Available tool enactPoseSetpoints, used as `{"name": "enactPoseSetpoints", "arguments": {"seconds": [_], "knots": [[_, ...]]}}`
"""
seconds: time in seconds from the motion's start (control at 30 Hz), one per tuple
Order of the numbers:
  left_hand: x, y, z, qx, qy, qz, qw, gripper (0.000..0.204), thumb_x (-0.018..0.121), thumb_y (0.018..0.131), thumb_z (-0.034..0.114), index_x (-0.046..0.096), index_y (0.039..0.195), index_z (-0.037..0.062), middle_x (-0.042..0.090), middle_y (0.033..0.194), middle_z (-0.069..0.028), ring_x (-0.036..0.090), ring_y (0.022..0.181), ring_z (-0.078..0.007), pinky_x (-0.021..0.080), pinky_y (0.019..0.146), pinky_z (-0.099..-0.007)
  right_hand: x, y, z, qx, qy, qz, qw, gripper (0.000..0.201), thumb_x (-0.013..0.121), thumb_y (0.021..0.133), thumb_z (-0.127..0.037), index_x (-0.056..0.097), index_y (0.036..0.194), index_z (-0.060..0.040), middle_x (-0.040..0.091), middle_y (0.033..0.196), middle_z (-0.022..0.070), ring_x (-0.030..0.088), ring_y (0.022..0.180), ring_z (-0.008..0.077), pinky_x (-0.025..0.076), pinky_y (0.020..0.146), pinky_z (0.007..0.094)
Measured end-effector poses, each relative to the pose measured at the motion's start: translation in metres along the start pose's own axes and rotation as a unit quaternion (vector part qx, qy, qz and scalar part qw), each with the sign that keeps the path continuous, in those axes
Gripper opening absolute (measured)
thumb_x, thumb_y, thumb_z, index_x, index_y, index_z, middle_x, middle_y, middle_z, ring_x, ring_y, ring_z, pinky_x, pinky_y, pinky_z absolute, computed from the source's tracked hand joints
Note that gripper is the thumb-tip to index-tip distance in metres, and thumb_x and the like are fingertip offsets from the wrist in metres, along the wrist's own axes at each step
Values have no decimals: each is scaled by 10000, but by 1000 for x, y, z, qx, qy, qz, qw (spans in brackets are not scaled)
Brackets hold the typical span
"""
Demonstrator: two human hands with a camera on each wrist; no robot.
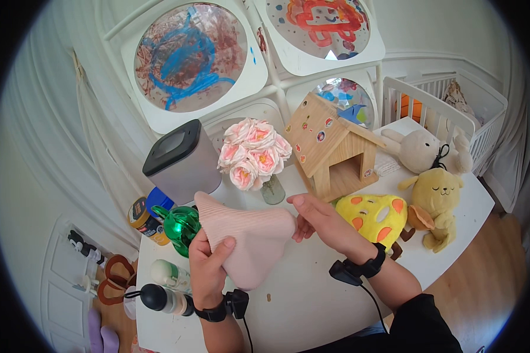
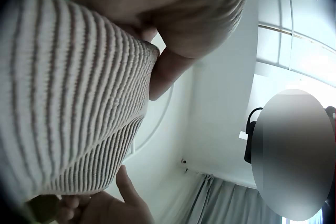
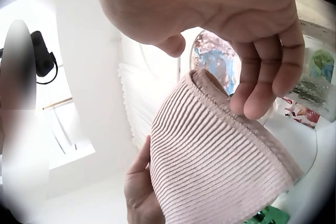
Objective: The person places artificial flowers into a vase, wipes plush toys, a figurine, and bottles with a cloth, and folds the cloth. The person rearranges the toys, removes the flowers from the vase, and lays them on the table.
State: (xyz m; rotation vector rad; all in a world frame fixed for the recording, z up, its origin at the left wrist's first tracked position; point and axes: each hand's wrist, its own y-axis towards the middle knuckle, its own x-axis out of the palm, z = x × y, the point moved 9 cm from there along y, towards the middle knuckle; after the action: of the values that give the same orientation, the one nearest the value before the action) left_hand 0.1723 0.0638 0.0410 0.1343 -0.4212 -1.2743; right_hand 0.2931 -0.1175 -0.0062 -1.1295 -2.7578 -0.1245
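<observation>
A soft pink ribbed fabric piece (image 1: 247, 235), folded into a cone-like shape, is held up over the white table. My left hand (image 1: 209, 270) pinches its left side, thumb in front and fingers behind. At the right edge is my right hand (image 1: 330, 226), its thumb lifted away from the cloth. In the right wrist view the fingers of the right hand (image 3: 220, 19) bend loosely at the hemmed rim of the fabric (image 3: 220, 166). The ribs of the cloth (image 2: 79, 92) fill much of the left wrist view, partly hiding the left fingers.
Left on the table (image 1: 312, 294) stand a shiny green object (image 1: 181, 229), bottles (image 1: 168, 273), jars (image 1: 147, 220) and a grey bin (image 1: 185, 162). Behind are roses (image 1: 256, 153) in a glass vase and a wooden house (image 1: 333, 147). Plush toys (image 1: 436, 200) sit at the right.
</observation>
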Motion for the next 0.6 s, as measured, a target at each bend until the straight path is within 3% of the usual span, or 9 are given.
{"name": "enactPoseSetpoints", "arguments": {"seconds": [0.03, 0.1, 0.2, 0.23, 0.3, 0.43, 0.5, 0.53, 0.6], "knots": [[-1, 2, -1, -4, 0, 0, 1000, 393, 723, 904, 61, 597, 1263, -35, 694, 1185, -99, 656, 1066, -162, 494, 964, -318, 0, 3, 2, 3, 2, 2, 1000, 576, 606, 1013, -420, 464, 1411, -28, 671, 851, 56, 598, 773, 114, 470, 730, 269], [2, 1, -7, -38, 30, -37, 998, 419, 733, 898, 75, 590, 1278, -30, 694, 1186, -95, 652, 1068, -153, 485, 967, -310, -4, 4, -8, -90, -64, 52, 993, 610, 611, 1009, -426, 451, 1421, -5, 679, 852, 77, 621, 745, 121, 472, 696, 272], [2, 3, -7, -38, 44, -38, 998, 449, 747, 891, 96, 582, 1289, -28, 694, 1184, -89, 650, 1067, -148, 476, 974, -306, -9, -4, -28, -123, -130, 81, 981, 636, 623, 1001, -433, 445, 1433, -2, 688, 848, 93, 619, 743, 118, 471, 693, 276], [1, 3, -7, -39, 47, -40, 997, 492, 771, 871, 110, 574, 1300, -26, 689, 1193, -87, 647, 1080, -153, 473, 984, -312, -9, -6, -32, -119, -129, 81, 981, 636, 623, 1001, -433, 445, 1433, -2, 688, 848, 93, 619, 743, 118, 471, 693, 276], [2, 3, -5, -32, 48, -46, 997, 506, 776, 863, 103, 570, 1306, -25, 686, 1201, -88, 645, 1088, -156, 472, 988, -314, -10, -7, -24, -35, -133, 61, 989, 631, 654, 987, -399, 445, 1427, 2, 680, 817, 91, 609, 739, 108, 476, 694, 281], [2, 2, -9, -42, 53, -65, 996, 555, 778, 847, 61, 544, 1343, -25, 668, 1248, -100, 635, 1133, -169, 467, 1009, -324, -10, -2, -14, -36, -115, 58, 991, 567, 692, 975, -268, 458, 1416, 1, 667, 821, 69, 606, 770, 97, 482, 708, 276], [7, 7, -6, -36, 61, -40, 997, 488, 773, 854, 49, 573, 1293, -22, 683, 1182, -81, 641, 1076, -149, 479, 965, -302, -2, -2, -28, -161, 15, 16, 987, 526, 708, 944, -103, 472, 1403, -8, 654, 848, 54, 603, 832, 72, 480, 713, 269], [5, 8, -3, -28, 70, -16, 997, 420, 768, 862, 37, 603, 1244, -20, 699, 1115, -62, 647, 1019, -128, 490, 921, -279, 0, -3, -28, -159, 15, 14, 987, 526, 708, 944, -103, 472, 1403, -8, 654, 848, 54, 603, 832, 72, 480, 713, 269], [-16, 11, -16, -36, 131, -1, 991, 321, 764, 870, 34, 628, 1156, -15, 693, 1026, -35, 632, 945, -103, 486, 861, -252, -9, -16, -52, -288, -16, 99, 952, 452, 710, 887, 25, 564, 1314, -9, 653, 887, 69, 610, 851, 113, 475, 726, 268]]}}
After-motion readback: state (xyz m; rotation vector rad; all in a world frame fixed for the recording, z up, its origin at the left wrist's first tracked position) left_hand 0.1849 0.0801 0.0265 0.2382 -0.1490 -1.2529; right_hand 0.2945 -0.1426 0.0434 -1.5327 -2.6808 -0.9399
